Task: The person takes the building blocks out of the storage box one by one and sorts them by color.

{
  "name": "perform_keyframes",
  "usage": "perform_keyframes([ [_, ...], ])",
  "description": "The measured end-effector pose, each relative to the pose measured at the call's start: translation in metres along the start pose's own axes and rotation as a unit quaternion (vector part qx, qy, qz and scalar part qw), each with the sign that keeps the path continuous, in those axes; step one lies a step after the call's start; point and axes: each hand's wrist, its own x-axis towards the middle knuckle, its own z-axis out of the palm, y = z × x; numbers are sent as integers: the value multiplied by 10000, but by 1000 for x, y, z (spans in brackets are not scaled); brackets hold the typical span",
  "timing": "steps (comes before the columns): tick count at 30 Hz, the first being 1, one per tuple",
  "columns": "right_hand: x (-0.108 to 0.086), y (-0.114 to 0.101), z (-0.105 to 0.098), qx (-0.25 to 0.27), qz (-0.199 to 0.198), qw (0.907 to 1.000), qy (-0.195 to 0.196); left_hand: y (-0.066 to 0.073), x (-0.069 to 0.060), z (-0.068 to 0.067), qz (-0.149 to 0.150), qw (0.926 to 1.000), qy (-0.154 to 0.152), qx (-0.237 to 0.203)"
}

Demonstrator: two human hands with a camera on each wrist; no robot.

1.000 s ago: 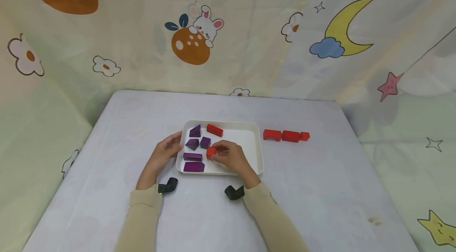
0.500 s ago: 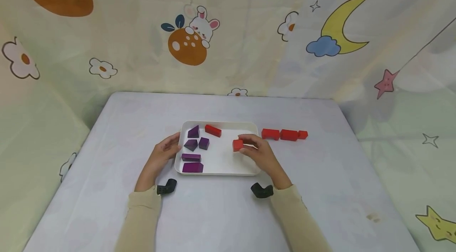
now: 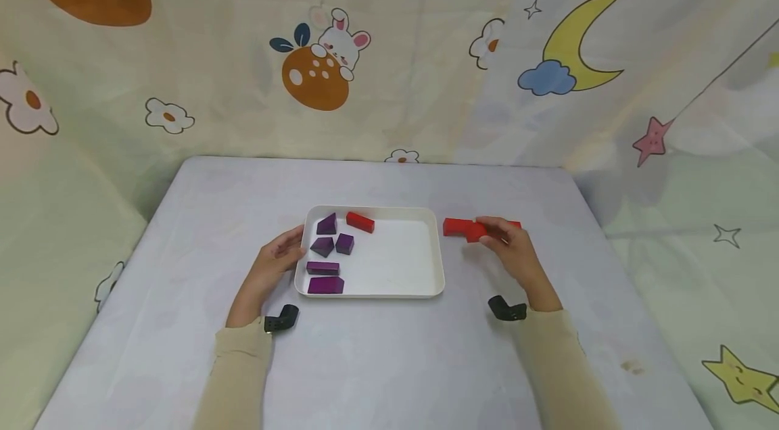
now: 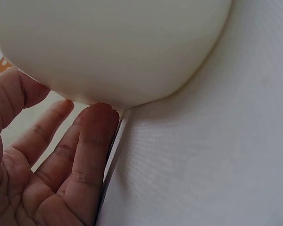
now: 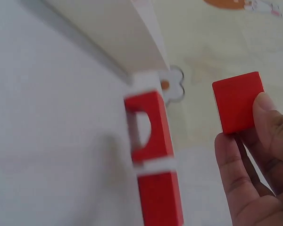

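Observation:
My right hand point(image 3: 511, 254) pinches a red cube block point(image 5: 238, 101) between thumb and fingers, raised above the table to the right of the white tray point(image 3: 402, 296). Behind it lies a row of red blocks: an arch block point(image 5: 158, 125) and a rectangular block point(image 5: 160, 200), partly hidden by the hand in the head view. My left hand point(image 3: 274, 271) rests against the tray's left side, its fingertips point(image 4: 101, 113) touching the outer wall. In the tray's left part sit several purple blocks point(image 3: 325, 286) and one long red block point(image 3: 360, 222).
A white cloth covers the table point(image 3: 377, 362). Printed curtains point(image 3: 389, 78) hang behind and at both sides. A black wrist camera point(image 3: 282, 318) sits at the left wrist and another black wrist camera point(image 3: 506, 309) at the right.
My right hand has lifted the red cube out of the tray and carried it right, over the tray's edge to the red row. My left hand has stayed at the tray's side.

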Motion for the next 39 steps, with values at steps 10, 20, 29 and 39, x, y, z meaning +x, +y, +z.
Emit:
perform_keyframes([
  [10,12,31,-58,-648,365,9972,94,-1,0,0,-16,10000,-23,-91],
  [20,15,64,-86,-974,819,9914,319,1,-1,1,-103,9999,-20,-50],
  [29,21,85,-93,-1009,1372,9853,155,1,-1,0,-84,9999,8,-68],
  [39,25,95,-89,-1083,1820,9773,-54,-1,0,1,-53,9999,22,-96],
])
